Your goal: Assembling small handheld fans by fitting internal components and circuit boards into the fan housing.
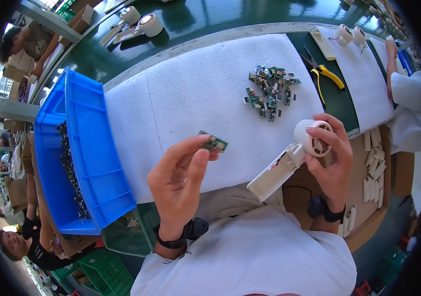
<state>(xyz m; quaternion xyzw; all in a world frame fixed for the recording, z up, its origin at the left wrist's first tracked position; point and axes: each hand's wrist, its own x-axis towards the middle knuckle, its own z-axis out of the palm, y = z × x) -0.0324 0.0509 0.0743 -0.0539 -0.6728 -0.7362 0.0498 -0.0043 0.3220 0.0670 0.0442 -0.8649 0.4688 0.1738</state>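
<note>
Between thumb and fingertips, my left hand (178, 180) pinches a small green circuit board (214, 143) above the white foam sheet (195, 84). My right hand (333, 158) grips a white handheld fan (275, 173) by its round head. The fan's handle slants down to the left, its open inside showing a few wires near the head. Beyond both hands, a heap of small green circuit boards (270, 90) lies on the foam. Pliers with yellow handles (330, 75) rest on the green surface to the right of the foam.
A blue bin (92, 153) holding many small dark parts stands at the left. White fan parts (150, 24) sit on the far green bench. A cardboard box (358, 207) with white handle pieces is at my right. Co-workers sit on both sides, one with a white sleeve (410, 91).
</note>
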